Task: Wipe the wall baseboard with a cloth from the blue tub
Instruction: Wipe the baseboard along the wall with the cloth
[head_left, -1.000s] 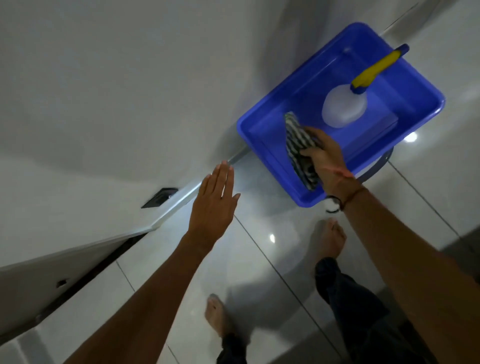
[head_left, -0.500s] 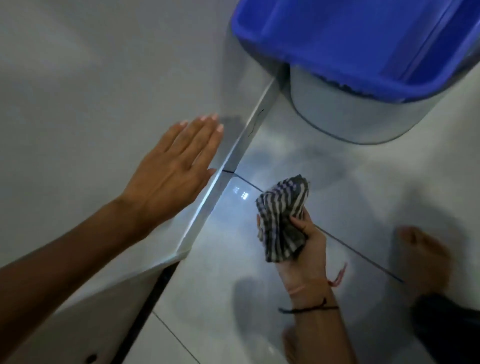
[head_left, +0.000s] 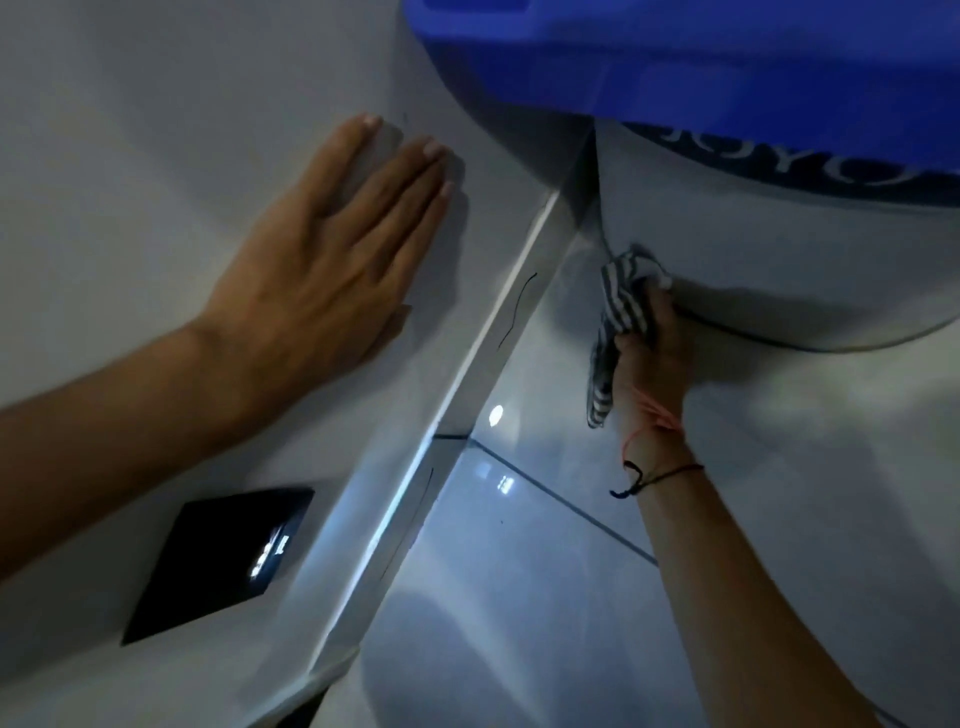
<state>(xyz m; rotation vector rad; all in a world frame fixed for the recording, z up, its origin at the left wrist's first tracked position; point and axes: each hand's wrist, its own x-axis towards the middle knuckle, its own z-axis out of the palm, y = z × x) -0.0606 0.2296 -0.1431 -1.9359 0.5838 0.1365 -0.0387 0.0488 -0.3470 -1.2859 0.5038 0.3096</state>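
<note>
Cloth (head_left: 618, 306) bunched tight in right hand (head_left: 649, 353), likely soft, light, easily refolded; left hand (head_left: 322, 270) flat, empty on wall (head_left: 130, 130) above baseboard (head_left: 467, 374).

Glossy floor tiles (head_left: 545, 597) mirror lights beside a smooth baseboard (head_left: 467, 374), striped woven cloth (head_left: 618, 306) and shiny plastic tub (head_left: 675, 62).

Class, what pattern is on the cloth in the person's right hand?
The cloth has dark and light stripes, seen in the head view.
</note>
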